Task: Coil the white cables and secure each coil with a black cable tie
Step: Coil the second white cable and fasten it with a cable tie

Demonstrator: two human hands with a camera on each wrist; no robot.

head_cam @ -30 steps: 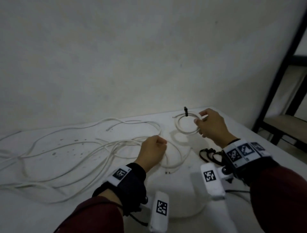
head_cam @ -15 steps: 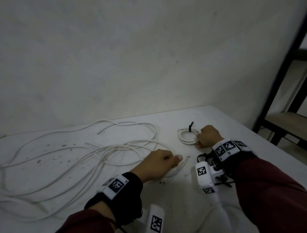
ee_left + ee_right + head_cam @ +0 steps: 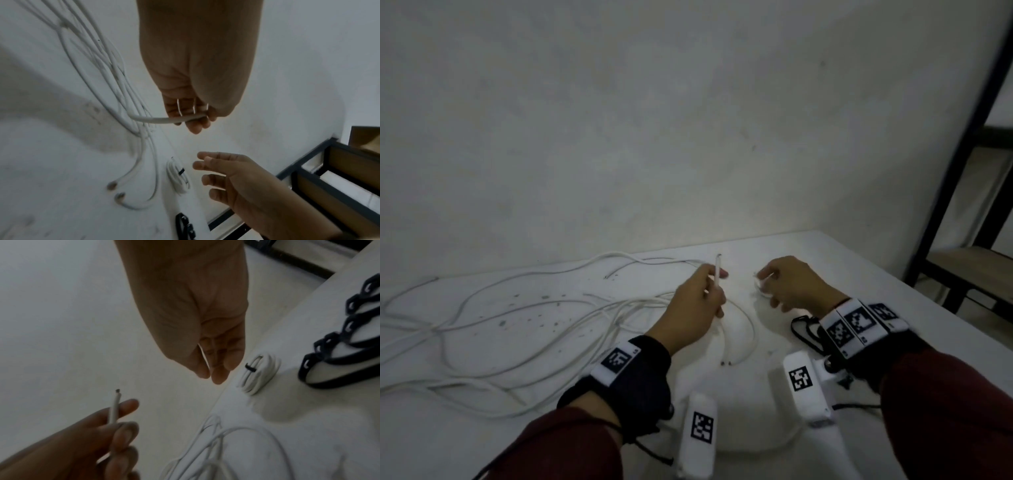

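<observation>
My left hand (image 3: 710, 289) grips a loose white cable near its end (image 3: 718, 270), and the tip sticks up above my fingers (image 3: 123, 426). The rest of that cable (image 3: 152, 120) trails down into a tangle of loose white cables (image 3: 517, 318) on the left of the table. My right hand (image 3: 774, 281) hovers with relaxed fingers (image 3: 207, 165) and holds nothing. Just beyond it lies a small white coil (image 3: 259, 371) bound by a black cable tie (image 3: 250, 367). In the head view the right hand hides most of the coil (image 3: 761, 289).
A pile of spare black cable ties (image 3: 339, 345) lies on the white table (image 3: 876, 284) near my right wrist. A bare wall stands behind the table. A black-framed chair (image 3: 962, 267) stands off the table's right edge. Two more cable ends (image 3: 726, 363) lie near my left wrist.
My right hand set the tied coil on the table and let go of it. My left hand lifted a loose cable end off the table and moved towards the right hand.
</observation>
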